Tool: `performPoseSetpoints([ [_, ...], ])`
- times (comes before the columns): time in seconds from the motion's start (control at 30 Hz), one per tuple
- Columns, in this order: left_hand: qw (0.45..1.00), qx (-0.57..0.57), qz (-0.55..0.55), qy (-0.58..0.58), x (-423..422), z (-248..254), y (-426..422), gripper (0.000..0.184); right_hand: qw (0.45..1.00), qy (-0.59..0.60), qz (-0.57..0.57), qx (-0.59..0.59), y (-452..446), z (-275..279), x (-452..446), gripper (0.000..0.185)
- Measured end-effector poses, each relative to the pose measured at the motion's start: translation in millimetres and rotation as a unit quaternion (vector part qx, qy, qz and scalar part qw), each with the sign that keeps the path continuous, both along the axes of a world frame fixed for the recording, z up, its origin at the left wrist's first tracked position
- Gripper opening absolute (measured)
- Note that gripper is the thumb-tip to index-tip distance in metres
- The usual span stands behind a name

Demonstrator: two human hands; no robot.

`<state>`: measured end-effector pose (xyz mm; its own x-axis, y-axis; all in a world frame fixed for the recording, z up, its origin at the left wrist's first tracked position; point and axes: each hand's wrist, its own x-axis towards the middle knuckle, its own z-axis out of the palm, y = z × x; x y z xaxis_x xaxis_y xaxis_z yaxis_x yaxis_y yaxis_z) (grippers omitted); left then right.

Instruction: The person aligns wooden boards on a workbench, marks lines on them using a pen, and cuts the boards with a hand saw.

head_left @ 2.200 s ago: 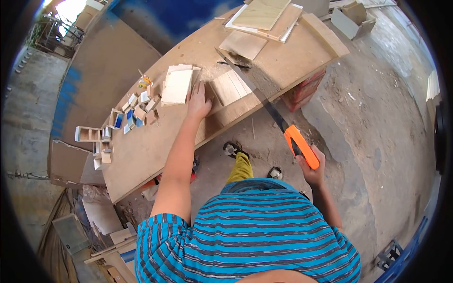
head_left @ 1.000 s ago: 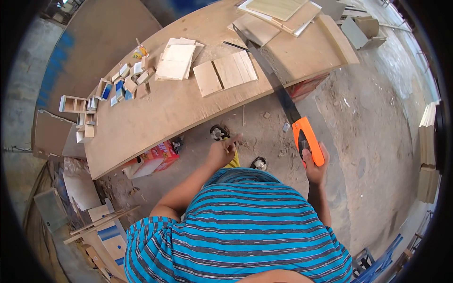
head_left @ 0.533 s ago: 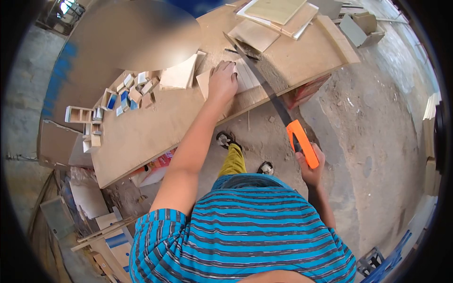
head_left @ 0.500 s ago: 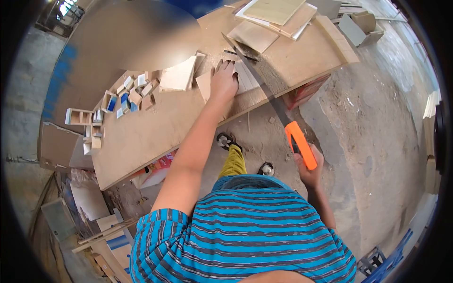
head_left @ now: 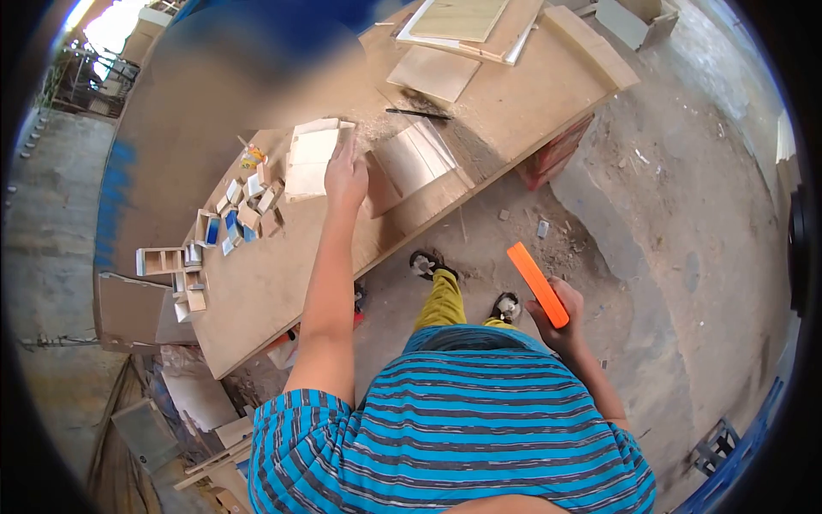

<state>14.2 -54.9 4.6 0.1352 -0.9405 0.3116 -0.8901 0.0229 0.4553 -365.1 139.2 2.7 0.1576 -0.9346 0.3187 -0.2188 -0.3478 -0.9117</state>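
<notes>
My left hand reaches over the bench to the right edge of a stack of thin wooden boards. Its fingers are stretched out against that edge, and their undersides are hidden. Just right of it, a pale board with a narrow strip along its right side lies near the bench's front edge, beside a browner board. Off the bench, my right hand is closed around the orange handle of a hand saw. I cannot make out the saw's blade now.
Small wood blocks and little box frames sit at the bench's left. Larger panels are piled at the far right, near a dark thin stick. Sawdust and debris litter the floor beside the wooden bench.
My left hand has left the board at the front edge and moved left to the stack. The saw has come away from the bench, still in my right hand.
</notes>
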Motion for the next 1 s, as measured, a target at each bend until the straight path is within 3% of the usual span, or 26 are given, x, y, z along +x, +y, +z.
performPoseSetpoints([
  [0.3,0.994,-0.065,0.008,-0.084,-4.2,-41.0,6.5,0.043,0.999,-0.007,0.049,0.017,-8.9,-2.1,27.4,0.02],
  [0.4,0.998,-0.02,0.031,-0.05,-9.9,-36.0,9.3,0.042,0.999,-0.018,0.049,0.008,-10.2,-1.6,34.8,0.02],
  [0.5,0.994,-0.011,0.036,-0.099,4.9,-59.5,3.1,0.042,0.997,-0.037,0.063,0.021,-8.9,-6.4,39.4,0.02],
  [0.7,0.984,-0.051,0.07,-0.158,-6.6,-60.7,8.1,0.045,0.999,-0.022,0.044,0.002,-4.8,-14.8,36.8,0.021],
  [1.0,0.984,0.031,0.084,-0.151,-10.3,-50.4,7.8,0.042,0.999,-0.023,0.035,0.002,0.4,-13.8,22.6,0.021],
])
